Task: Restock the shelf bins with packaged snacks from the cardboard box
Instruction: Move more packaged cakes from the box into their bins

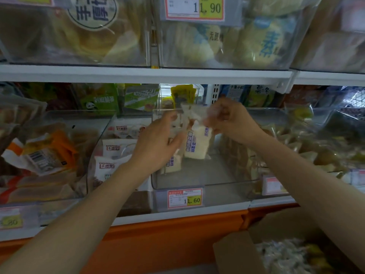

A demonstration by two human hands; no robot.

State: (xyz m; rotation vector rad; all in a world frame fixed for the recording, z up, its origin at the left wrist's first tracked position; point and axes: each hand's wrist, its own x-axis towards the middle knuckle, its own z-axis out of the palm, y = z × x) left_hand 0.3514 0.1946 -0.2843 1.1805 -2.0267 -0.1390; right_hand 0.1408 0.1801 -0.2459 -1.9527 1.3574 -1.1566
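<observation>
Above the clear bin (pixel 207 173), your right hand (pixel 231 120) pinched the packet (pixel 197 144) by its top, left hand (pixel 158 144) slack-fingered beside; it could slip.

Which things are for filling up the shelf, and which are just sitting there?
For the job:
white snack packet
middle clear bin
cardboard box

Just sitting there:
orange packet
green panda pack
1.60 price tag
</observation>
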